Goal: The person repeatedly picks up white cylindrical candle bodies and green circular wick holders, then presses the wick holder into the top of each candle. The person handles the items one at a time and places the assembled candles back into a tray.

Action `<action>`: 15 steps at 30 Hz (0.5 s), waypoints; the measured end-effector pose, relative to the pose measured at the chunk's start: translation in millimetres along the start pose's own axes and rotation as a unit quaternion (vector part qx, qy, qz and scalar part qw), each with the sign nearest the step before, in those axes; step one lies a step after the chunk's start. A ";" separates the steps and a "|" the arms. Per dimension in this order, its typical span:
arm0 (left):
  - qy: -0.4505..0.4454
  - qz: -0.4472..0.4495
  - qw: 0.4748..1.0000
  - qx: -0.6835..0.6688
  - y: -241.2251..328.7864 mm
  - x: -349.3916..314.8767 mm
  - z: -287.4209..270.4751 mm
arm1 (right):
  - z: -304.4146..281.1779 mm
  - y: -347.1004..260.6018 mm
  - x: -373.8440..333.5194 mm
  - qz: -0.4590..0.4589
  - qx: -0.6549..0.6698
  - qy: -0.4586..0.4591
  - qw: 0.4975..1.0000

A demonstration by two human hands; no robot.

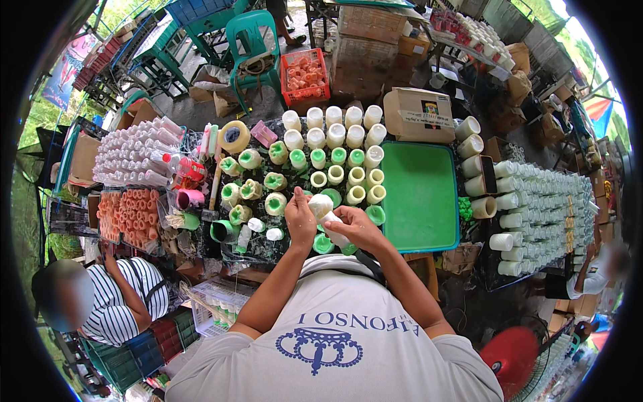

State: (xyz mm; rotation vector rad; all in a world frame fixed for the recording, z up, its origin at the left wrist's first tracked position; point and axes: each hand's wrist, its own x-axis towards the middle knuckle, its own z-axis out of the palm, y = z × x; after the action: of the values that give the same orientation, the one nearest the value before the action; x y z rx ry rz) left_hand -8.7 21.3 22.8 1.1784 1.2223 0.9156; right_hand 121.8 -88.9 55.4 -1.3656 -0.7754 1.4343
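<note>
Close to my body, at the near edge of the table, both my hands meet around pale pieces. My left hand point(301, 219) is closed against a cream-white round piece point(321, 204), its fingers partly hidden. A white cylinder point(335, 230), perhaps a candle, is gripped in my right hand point(360, 231), its upper end touching the round piece. Just beyond stand rows of cream cylinders point(336, 137), several with green tops point(318, 159). To the left are cream pieces with ragged rims and green centres point(250, 159). Green cups point(323, 242) sit beneath my hands.
A green tray point(420, 194) lies right of the rows, with a cardboard box point(420, 114) behind it. White cylinders point(536, 201) crowd the right table. Orange tubes point(127, 216) and a roll of tape point(234, 137) are at left. A person in stripes point(120, 295) sits nearby.
</note>
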 end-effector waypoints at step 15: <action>-0.001 -0.007 1.000 -0.002 -4.6 3.1 -0.7 | -2.4 -1.1 -0.1 0.013 0.018 -0.017 1.000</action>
State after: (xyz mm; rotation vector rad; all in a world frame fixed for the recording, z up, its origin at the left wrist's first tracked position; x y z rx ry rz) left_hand -9.3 23.5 17.7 1.1647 1.2260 0.9060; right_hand 124.4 -89.1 56.0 -1.3310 -0.7544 1.4883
